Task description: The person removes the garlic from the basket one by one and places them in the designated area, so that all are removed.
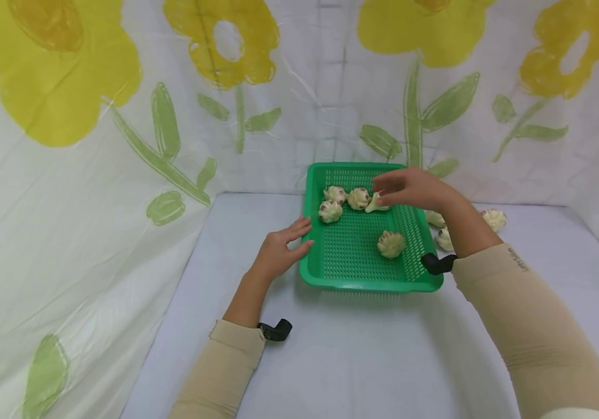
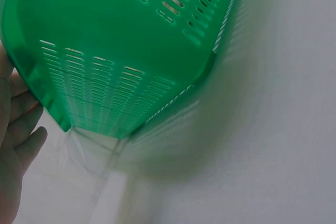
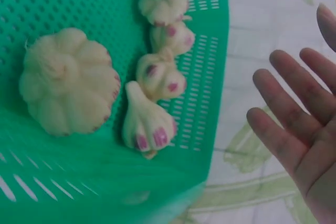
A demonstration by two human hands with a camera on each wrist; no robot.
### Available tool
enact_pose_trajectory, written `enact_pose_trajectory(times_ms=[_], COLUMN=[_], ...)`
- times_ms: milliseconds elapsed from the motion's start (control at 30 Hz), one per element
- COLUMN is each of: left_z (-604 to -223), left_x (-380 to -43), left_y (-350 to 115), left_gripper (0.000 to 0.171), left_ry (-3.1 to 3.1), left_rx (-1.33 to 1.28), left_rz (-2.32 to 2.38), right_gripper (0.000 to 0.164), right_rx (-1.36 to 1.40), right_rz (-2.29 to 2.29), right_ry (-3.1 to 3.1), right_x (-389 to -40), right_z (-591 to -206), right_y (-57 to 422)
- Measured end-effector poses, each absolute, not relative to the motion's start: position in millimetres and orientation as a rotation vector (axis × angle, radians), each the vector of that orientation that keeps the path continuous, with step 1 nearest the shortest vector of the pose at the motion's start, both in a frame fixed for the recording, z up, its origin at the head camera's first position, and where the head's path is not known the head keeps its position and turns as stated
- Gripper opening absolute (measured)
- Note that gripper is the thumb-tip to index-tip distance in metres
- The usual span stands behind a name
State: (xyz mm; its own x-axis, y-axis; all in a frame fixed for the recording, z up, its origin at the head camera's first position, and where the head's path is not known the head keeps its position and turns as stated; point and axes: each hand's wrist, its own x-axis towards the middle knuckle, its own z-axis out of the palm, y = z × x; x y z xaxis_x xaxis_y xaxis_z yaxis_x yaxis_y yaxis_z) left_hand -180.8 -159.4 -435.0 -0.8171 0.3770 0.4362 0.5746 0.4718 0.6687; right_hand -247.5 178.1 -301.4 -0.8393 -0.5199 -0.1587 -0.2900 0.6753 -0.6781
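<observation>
A green plastic basket (image 1: 370, 285) with slotted walls holds several garlic bulbs. Most are grouped along its far side, such as one bulb (image 1: 330, 211) at the left; a single bulb (image 1: 391, 244) sits apart, closer to the near right corner. My left hand (image 1: 277, 251) is at the basket's left rim, fingers fairly straight with the fingertips right against the edge. Over the far right of the basket is my right hand (image 1: 413, 187), partly covering one bulb (image 1: 378, 202) in the head view. In the right wrist view its fingers (image 3: 286, 95) are extended, and nothing is in the palm.
More garlic bulbs (image 1: 494, 219) lie on the white table (image 1: 299, 355) to the right of the basket, partly behind my right forearm. A white sheet (image 1: 278, 145) printed with yellow flowers hangs behind the table and along its left side.
</observation>
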Motion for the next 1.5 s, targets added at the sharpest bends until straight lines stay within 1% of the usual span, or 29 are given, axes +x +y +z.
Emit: enact_pose_trajectory(times_ms=[167,433,667,900,1133,1500], left_z=[-435,-433,-433,-432,-431,-432], left_x=[-182,-185,-182,-181,-180,-180], left_y=[-159,-157,-156,-157,-158,-158], left_gripper=[0.044,0.045,0.045,0.045,0.046,0.044], left_ry=[-2.491,-2.500,-2.514,-2.527,-2.525,-2.531], left_rx=[-0.802,-0.770,-0.764,-0.757,-0.768,-0.782], left_rz=[-1.260,-1.273,-1.289,-1.292,-1.295,-1.289], right_gripper=[0.061,0.060,0.064,0.064,0.069,0.070], right_rx=[-0.617,-0.601,-0.618,-0.593,-0.540,-0.527], right_rz=[-0.926,-0.712,-0.471,-0.342,-0.223,0.008], right_ry=[2.465,2.457,2.433,2.374,2.346,2.330], right_x=[-255,-266,-264,-262,-260,-253], right_z=[-307,-317,-327,-338,-348,-350], right_y=[173,172,165,160,156,146])
